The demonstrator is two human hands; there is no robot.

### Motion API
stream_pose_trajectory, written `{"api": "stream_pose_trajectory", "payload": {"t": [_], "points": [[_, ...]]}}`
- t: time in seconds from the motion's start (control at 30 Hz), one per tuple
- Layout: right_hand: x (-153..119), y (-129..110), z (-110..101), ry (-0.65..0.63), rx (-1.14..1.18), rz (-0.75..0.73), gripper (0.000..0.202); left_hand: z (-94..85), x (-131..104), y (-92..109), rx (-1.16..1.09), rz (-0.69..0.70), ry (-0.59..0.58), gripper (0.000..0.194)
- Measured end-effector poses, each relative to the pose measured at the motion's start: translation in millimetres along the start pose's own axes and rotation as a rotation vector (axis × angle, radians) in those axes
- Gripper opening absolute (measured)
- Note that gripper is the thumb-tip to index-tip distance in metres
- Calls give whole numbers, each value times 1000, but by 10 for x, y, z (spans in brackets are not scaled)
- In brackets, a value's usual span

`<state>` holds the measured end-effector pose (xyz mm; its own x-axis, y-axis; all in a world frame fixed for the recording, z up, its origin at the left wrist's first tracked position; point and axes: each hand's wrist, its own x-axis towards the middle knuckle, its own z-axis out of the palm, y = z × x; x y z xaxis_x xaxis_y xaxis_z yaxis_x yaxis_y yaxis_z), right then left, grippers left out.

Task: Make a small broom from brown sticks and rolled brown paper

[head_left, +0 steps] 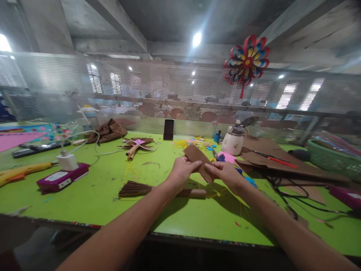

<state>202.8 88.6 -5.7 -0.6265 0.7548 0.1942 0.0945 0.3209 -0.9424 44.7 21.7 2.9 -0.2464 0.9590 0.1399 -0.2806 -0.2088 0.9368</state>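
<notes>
Above the green table, both hands hold a small folded piece of brown cardboard [194,153]. My left hand [183,171] pinches its left edge, thumb on top. On its lower right side, my right hand [224,172] grips it between thumb and fingers. Below the hands lies a small brown paper broom [135,189] with a rolled handle, its bristles fanned to the left; my left forearm hides part of it. Thin yellow string [218,193] lies by the handle's end. Just beyond my right hand are scissors [216,154], partly hidden.
A purple power strip [63,177] with a white charger stands at left. Brown cardboard sheets [262,160] with a red pen [282,162] lie at right, near a white jug [233,141] and a green basket [335,158]. A phone [168,130] stands at the back.
</notes>
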Motion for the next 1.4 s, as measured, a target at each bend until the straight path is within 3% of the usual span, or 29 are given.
{"api": "stream_pose_trajectory", "payload": {"t": [0.1,0.47,0.8,0.97,1.1,1.4], "points": [[-4,10,3,-44,61,-3,36,3,-4,13,13,4,-13,19],[-8,0,66,65,102,-64,31,11,5,-38,-137,-54,-75,19],[22,62,78,81,65,-86,27,51,-22,-33,-102,21,-17,12],[10,47,74,30,99,-54,29,47,-21,-23,-52,43,9,11],[4,6,36,92,102,-91,35,35,-18,-5,34,16,34,11],[8,-55,32,172,118,-113,33,10,-4,-23,106,-49,-83,18]]}}
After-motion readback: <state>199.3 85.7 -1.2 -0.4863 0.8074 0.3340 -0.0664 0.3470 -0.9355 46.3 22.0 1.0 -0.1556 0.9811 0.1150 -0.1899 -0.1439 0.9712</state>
